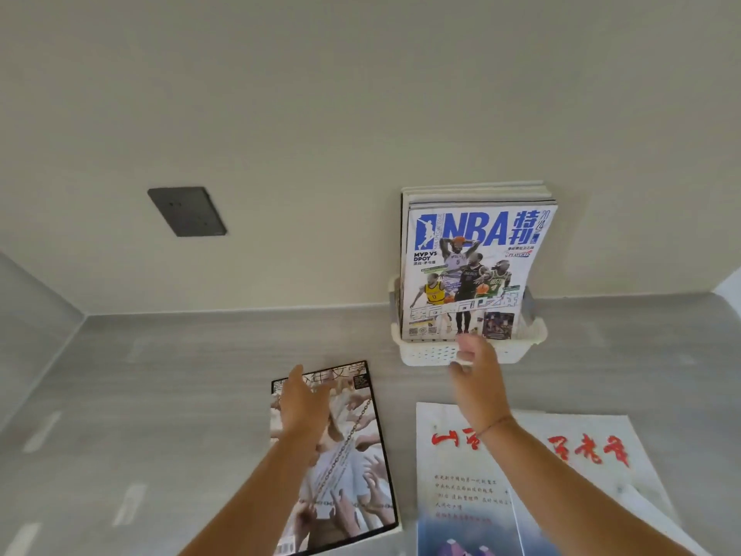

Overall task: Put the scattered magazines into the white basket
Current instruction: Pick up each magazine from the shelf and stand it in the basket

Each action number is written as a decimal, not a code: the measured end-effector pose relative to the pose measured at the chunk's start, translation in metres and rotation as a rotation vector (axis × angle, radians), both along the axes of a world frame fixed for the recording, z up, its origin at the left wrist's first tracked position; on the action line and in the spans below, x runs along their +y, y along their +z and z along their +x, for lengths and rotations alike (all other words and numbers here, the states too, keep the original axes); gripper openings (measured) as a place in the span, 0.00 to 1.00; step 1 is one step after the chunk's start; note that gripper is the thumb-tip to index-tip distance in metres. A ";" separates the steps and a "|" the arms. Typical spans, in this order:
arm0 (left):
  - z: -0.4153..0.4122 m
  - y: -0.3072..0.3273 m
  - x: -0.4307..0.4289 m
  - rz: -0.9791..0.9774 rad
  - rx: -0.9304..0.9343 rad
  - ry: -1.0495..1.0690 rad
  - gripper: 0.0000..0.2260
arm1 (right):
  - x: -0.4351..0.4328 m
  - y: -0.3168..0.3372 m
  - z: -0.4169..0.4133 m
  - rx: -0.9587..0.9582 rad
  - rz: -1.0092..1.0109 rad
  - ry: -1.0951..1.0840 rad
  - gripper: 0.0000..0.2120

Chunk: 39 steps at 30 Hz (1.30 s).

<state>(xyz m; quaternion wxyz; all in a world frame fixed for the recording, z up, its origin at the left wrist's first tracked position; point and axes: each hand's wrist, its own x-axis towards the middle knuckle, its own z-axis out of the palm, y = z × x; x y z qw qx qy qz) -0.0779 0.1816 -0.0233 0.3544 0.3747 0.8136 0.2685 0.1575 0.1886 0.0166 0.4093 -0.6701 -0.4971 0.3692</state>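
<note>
Nearest on the grey stone-look bench [168, 395] lie two loose magazines: a white magazine with red brush lettering [561, 475] under the right forearm, and a dark-edged magazine with a cover of reaching hands [353, 467] to its left. The left hand [302, 399] hovers flat over that cover's top end, its grip open and empty. Further on, the right hand [477, 365] reaches the front wall of the white perforated plastic basket [425, 353], fingers loosely spread, holding nothing. Upright in the basket stands a basketball magazine with blue title lettering [469, 274], with others behind it against the pale wall [320, 114]. To do this well, the right hand should probably steady the basket while the left slides fingers under the cover's spine edge, lifts it, and stands it in front.
</note>
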 end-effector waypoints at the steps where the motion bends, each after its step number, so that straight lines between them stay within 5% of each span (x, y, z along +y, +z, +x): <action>1: -0.012 -0.006 -0.015 -0.014 -0.007 0.039 0.24 | -0.011 -0.011 -0.012 0.028 -0.096 0.054 0.20; 5: -0.048 -0.022 -0.070 -0.042 -0.060 0.138 0.16 | -0.054 -0.048 -0.054 0.092 -0.392 0.203 0.18; 9: -0.060 -0.031 -0.102 -0.011 -0.204 0.175 0.16 | -0.078 -0.060 -0.077 0.103 -0.439 0.193 0.11; 13: -0.058 -0.029 -0.117 0.039 -0.383 0.213 0.07 | -0.096 -0.059 -0.092 0.149 -0.462 0.250 0.15; 21: -0.062 -0.027 -0.124 -0.005 -0.703 0.232 0.13 | -0.106 -0.059 -0.088 0.329 -0.525 0.265 0.27; 30: -0.060 -0.014 -0.117 0.052 -0.536 0.083 0.03 | -0.101 -0.063 -0.074 0.459 -0.556 0.194 0.25; 39: -0.032 0.044 -0.090 0.161 -0.656 -0.143 0.06 | -0.073 -0.031 -0.034 0.408 -0.389 0.212 0.11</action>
